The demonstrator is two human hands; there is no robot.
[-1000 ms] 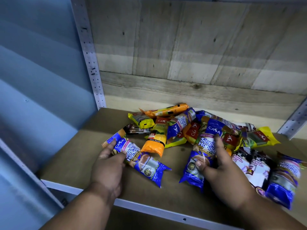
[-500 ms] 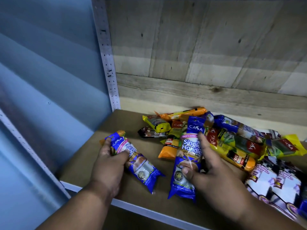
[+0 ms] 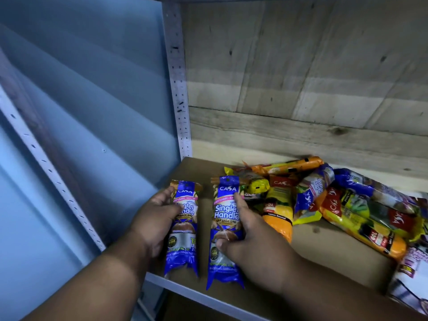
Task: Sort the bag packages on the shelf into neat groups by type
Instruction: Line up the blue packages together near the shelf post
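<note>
Blue garbage-bag packages (image 3: 183, 228) and (image 3: 225, 230) lie parallel, just apart, long axes front-to-back on the shelf (image 3: 324, 246). We close our left hand (image 3: 154, 224) and right hand (image 3: 250, 242) on one each; our right grip sits nearer the mixed pile (image 3: 324, 200).

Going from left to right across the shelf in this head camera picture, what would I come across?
Metal upright → left hand → first blue package → second blue package → right hand → orange package → mixed heap of packages.

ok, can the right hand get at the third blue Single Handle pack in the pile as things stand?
Probably yes, once it lets go. The right hand is gripping a blue pack at the shelf front. The third blue pack lies tilted on top of the pile, with only part of an orange pack between.
</note>
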